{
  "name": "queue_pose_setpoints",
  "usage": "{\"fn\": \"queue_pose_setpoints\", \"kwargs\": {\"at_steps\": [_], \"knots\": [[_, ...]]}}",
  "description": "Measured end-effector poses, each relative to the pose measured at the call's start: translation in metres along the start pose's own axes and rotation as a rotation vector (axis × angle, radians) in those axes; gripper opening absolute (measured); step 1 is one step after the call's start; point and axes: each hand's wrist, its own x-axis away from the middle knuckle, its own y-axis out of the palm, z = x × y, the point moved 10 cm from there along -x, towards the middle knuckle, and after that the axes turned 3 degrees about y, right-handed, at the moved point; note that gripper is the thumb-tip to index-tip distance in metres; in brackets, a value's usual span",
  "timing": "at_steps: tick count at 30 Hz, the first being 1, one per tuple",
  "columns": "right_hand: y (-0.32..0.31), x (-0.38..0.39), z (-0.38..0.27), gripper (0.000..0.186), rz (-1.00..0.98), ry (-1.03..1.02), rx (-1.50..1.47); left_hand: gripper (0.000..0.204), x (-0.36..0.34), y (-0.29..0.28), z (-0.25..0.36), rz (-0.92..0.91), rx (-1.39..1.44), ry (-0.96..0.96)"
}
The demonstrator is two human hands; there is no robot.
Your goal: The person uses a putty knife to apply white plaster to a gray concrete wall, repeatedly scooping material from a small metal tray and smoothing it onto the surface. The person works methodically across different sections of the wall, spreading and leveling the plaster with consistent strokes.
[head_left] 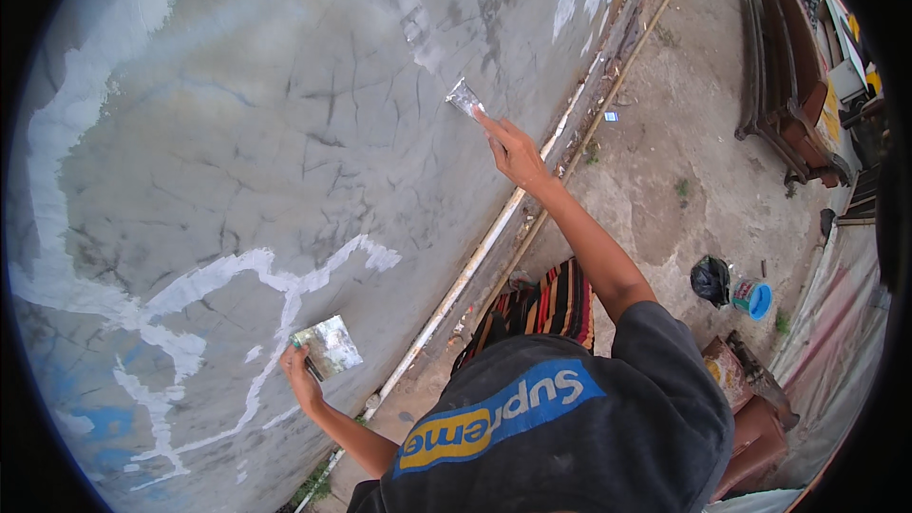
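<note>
A grey cracked wall (247, 161) fills the left and middle, with white filler streaks (256, 266) along several of its cracks. My right hand (518, 157) is closed around a putty knife (464, 100), its white-smeared blade at the wall just below a short patch of filler. Lower left, my left hand (302, 382) grips a broad, square-bladed scraper (330, 347) by its handle. White and grey paste smears the face of that scraper. The blade is close to the wall beside a thin filler line; whether it touches I cannot tell.
Along the wall's foot run a pale pipe (480, 252) and a long bamboo pole (617, 81). A striped cloth (568, 304) lies near my body. Farther right are a black plastic bag (710, 280), a blue bucket (753, 299) and a dark wooden bench (784, 66).
</note>
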Motion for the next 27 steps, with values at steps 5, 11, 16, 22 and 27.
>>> {"fn": "queue_pose_setpoints", "kwargs": {"at_steps": [5, 11, 16, 22, 27], "knots": [[-0.021, -0.027, -0.043, 0.069, 0.135, -0.076, -0.056, 0.034, 0.0, -0.002, -0.001, -0.024, 0.002, 0.014], [-0.01, -0.045, -0.052, 0.068, 0.151, -0.08, 0.059, 0.034, -0.003, -0.005, -0.003, -0.007, 0.007, 0.005], [-0.038, -0.019, -0.044, 0.065, 0.068, 0.049, 0.165, 0.032, -0.001, -0.005, -0.004, 0.002, -0.035, -0.01], [-0.092, -0.091, -0.12, 0.06, 0.187, -0.051, 0.039, 0.037, -0.001, -0.002, -0.005, -0.031, -0.017, -0.008], [-0.087, -0.108, -0.137, 0.056, 0.146, -0.074, 0.116, 0.041, 0.0, -0.006, -0.003, -0.001, -0.08, -0.015]]}}
